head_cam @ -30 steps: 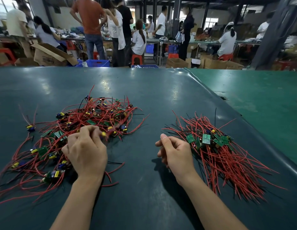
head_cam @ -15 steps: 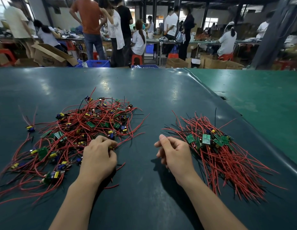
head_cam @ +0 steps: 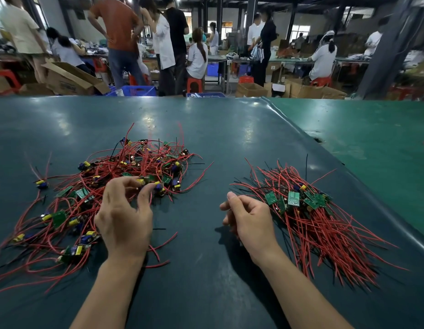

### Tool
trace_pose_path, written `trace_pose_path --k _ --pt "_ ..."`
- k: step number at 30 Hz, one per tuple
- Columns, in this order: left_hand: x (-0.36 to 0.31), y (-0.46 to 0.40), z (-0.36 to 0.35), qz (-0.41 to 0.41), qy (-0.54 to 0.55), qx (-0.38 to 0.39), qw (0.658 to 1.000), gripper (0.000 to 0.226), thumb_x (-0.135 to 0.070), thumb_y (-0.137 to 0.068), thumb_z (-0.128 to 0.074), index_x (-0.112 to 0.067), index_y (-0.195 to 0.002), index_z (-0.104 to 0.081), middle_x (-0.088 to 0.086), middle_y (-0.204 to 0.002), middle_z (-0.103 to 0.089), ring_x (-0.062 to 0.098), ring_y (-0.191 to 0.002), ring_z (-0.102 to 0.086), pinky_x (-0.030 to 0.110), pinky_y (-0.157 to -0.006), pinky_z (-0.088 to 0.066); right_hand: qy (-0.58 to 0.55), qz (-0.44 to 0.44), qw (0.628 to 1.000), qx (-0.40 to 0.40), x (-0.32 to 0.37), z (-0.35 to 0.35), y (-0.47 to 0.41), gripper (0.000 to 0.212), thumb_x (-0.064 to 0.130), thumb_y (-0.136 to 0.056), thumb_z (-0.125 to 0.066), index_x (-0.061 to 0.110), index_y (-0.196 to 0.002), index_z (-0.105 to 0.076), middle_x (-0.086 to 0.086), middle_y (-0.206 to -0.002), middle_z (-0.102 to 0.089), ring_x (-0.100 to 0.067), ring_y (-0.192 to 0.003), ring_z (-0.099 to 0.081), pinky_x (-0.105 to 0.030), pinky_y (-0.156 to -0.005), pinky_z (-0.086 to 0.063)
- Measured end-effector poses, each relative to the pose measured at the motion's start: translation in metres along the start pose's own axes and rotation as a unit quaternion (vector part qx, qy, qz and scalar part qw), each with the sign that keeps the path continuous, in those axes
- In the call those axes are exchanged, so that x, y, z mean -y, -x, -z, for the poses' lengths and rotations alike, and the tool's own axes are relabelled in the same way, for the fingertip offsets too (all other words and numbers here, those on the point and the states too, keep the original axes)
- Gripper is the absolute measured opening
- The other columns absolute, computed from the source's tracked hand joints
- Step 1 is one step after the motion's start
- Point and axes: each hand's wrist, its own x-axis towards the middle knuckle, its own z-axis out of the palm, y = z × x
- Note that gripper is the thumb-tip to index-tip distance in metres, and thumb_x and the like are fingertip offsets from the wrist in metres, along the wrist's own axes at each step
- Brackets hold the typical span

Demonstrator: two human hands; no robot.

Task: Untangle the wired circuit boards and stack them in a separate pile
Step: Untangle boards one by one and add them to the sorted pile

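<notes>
My left grip (head_cam: 144, 186) pinches a green wired circuit board (head_cam: 151, 179) to free it from the tangled red-wire heap (head_cam: 106, 200); my right grip (head_cam: 247, 216) waits loosely curled, holding nothing.

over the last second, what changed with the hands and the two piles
The left hand slid right along the near edge of the tangled pile, then reached forward; its fingertips now pinch a wired board, whose wires have lifted. The right hand and the sorted pile stayed put.
</notes>
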Motion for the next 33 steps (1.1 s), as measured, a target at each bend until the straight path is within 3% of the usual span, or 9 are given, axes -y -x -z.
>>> trace_pose_path --k 4,6,9,12,15,20,24,29,33 --pt "-0.005 0.000 0.000 -0.095 0.082 -0.062 0.990 0.024 -0.012 -0.086 -0.076 0.002 -0.092 -0.058 0.013 -0.097 -0.063 0.012 -0.091 -0.056 0.008 -0.085 -0.040 0.002 0.000 1.000 0.003 0.000 -0.001 0.000 0.035 0.028 -0.098 -0.058 0.011 -0.069 -0.069 -0.003 -0.050 -0.059 -0.009 -0.041 -0.048 -0.018 -0.042 -0.036" --pt "-0.011 0.004 -0.003 -0.139 0.125 -0.063 0.980 0.024 -0.005 -0.083 -0.077 0.005 -0.096 -0.059 0.009 -0.101 -0.060 0.012 -0.095 -0.056 0.015 -0.091 -0.043 -0.009 0.002 1.000 0.011 0.001 -0.001 0.000 0.034 0.027 -0.098 -0.058 0.012 -0.068 -0.069 -0.004 -0.051 -0.059 -0.008 -0.040 -0.048 -0.018 -0.041 -0.036" --pt "-0.029 0.015 -0.009 -0.041 0.266 -0.005 0.963 0.041 -0.001 -0.079 -0.079 -0.003 -0.112 -0.055 0.003 -0.104 -0.065 0.018 -0.094 -0.067 0.027 -0.087 -0.053 -0.046 0.004 0.998 0.047 0.003 -0.001 0.003 0.031 0.026 -0.098 -0.059 0.011 -0.073 -0.070 -0.005 -0.054 -0.060 -0.008 -0.039 -0.047 -0.017 -0.038 -0.034" --pt "-0.043 0.020 -0.012 0.071 0.383 0.076 0.918 0.036 -0.002 -0.074 -0.078 -0.008 -0.105 -0.061 -0.012 -0.098 -0.073 0.005 -0.089 -0.070 0.016 -0.081 -0.053 -0.087 -0.022 0.989 0.118 0.006 -0.004 0.005 0.030 0.038 -0.093 -0.059 0.012 -0.086 -0.072 -0.004 -0.062 -0.064 -0.012 -0.039 -0.047 -0.017 -0.036 -0.032" --pt "-0.045 0.022 -0.015 0.171 0.462 0.167 0.854 0.032 -0.009 -0.068 -0.077 -0.009 -0.098 -0.067 -0.005 -0.092 -0.076 0.006 -0.085 -0.071 0.015 -0.077 -0.053 -0.127 -0.041 0.977 0.166 0.008 -0.006 0.006 0.037 0.045 -0.084 -0.057 0.013 -0.095 -0.072 -0.004 -0.072 -0.068 -0.013 -0.042 -0.051 -0.017 -0.034 -0.033" --pt "-0.045 0.027 -0.023 0.331 0.588 0.273 0.686 0.028 -0.006 -0.063 -0.075 -0.008 -0.091 -0.071 0.013 -0.092 -0.074 0.021 -0.087 -0.070 0.030 -0.084 -0.058 -0.226 -0.061 0.965 0.120 0.010 -0.002 0.002 0.020 0.028 -0.087 -0.063 0.012 -0.088 -0.074 -0.002 -0.072 -0.067 -0.010 -0.042 -0.049 -0.016 -0.034 -0.031" --pt "-0.044 0.031 -0.027 0.352 0.557 0.298 0.691 0.029 0.000 -0.068 -0.068 -0.004 -0.096 -0.064 0.014 -0.099 -0.074 0.022 -0.092 -0.070 0.027 -0.077 -0.058 -0.186 -0.049 0.979 0.066 0.008 -0.001 -0.001 0.015 0.011 -0.091 -0.067 0.012 -0.077 -0.074 -0.002 -0.065 -0.065 -0.009 -0.042 -0.048 -0.017 -0.035 -0.032" --pt "-0.043 0.030 -0.027 0.372 0.542 0.292 0.695 0.035 -0.002 -0.068 -0.069 -0.004 -0.102 -0.060 0.014 -0.088 -0.074 0.022 -0.083 -0.072 0.026 -0.072 -0.058 -0.158 -0.046 0.982 0.092 0.007 -0.003 0.001 0.008 0.012 -0.085 -0.073 0.014 -0.079 -0.078 -0.003 -0.069 -0.067 -0.011 -0.048 -0.052 -0.019 -0.038 -0.035" --pt "-0.044 0.030 -0.027 0.377 0.529 0.307 0.695 0.032 -0.009 -0.065 -0.072 -0.003 -0.095 -0.062 0.009 -0.079 -0.073 0.017 -0.067 -0.070 0.024 -0.064 -0.058 -0.220 -0.086 0.969 0.071 0.007 -0.003 -0.001 0.016 0.009 -0.084 -0.073 0.013 -0.068 -0.073 -0.003 -0.064 -0.066 -0.009 -0.045 -0.050 -0.018 -0.036 -0.033"
